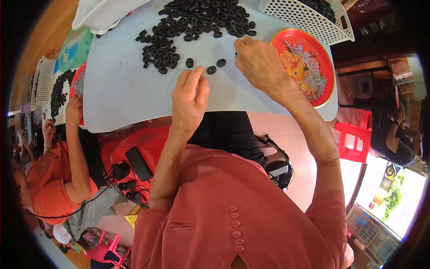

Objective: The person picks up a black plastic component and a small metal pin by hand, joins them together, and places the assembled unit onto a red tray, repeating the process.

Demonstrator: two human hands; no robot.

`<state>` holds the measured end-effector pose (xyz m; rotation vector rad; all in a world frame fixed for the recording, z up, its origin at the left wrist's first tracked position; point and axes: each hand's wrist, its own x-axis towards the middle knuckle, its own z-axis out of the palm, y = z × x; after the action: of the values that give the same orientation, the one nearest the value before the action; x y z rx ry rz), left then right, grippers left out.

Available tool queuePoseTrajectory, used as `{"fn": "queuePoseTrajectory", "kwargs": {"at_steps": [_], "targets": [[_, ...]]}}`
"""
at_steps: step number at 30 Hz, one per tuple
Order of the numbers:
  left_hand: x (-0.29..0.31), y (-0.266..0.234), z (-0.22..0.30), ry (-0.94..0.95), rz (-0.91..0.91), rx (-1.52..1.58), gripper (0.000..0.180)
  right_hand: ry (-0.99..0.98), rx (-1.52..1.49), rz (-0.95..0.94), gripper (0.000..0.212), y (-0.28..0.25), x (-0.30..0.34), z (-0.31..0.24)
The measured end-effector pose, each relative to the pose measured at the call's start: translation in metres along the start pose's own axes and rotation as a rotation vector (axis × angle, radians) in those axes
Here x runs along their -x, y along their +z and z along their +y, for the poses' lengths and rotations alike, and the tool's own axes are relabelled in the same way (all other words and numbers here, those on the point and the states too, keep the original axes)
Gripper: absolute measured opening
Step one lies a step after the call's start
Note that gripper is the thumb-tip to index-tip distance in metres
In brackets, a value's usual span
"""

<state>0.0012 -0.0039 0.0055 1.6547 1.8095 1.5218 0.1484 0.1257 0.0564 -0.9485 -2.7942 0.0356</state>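
Observation:
My left hand hovers above the table's near half, its fingertips pinched together; anything between them is too small to tell. Farther right and a little deeper over the table, my right hand is curled closed, with a tiny dark bit at its fingertips that I cannot make out. Between the hands lie loose black oval pieces with holes, one beside my left fingertips and another nearer my right hand. A third piece rests just beyond my left hand. A large pile of such pieces covers the far part.
A red patterned tray with many small silvery parts sits by my right forearm. White perforated basket stands at the far right, a white bin at the far left of the table. At left, a co-worker works beside another tray.

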Motion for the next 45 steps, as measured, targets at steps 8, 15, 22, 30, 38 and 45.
{"fn": "queuePoseTrajectory", "kwargs": {"at_steps": [8,15,22,30,38,45], "targets": [[-0.026,0.016,0.01,0.146,-0.296,-0.586,0.022,0.116,-0.093,0.01,0.022,0.014,0.013,-0.01],[-0.026,0.008,0.005,0.101,-0.229,-0.359,0.014,0.1,-0.265,0.338,0.01,-0.006,0.043,0.032],[-0.013,0.006,0.017,-0.1,-0.152,0.043,0.014,0.282,-0.124,0.03,0.01,-0.018,0.068,0.102],[-0.002,0.01,0.025,-0.313,-0.116,0.5,0.021,0.296,-0.412,0.163,0.01,-0.014,0.072,0.125],[0.01,0.024,0.029,-0.479,-0.224,0.75,0.022,0.164,0.071,0.085,0.013,-0.007,0.057,0.102],[0.012,0.028,0.024,-0.545,-0.217,0.976,0.022,0.24,-0.359,0.157,0.009,-0.013,0.057,0.111]]}}
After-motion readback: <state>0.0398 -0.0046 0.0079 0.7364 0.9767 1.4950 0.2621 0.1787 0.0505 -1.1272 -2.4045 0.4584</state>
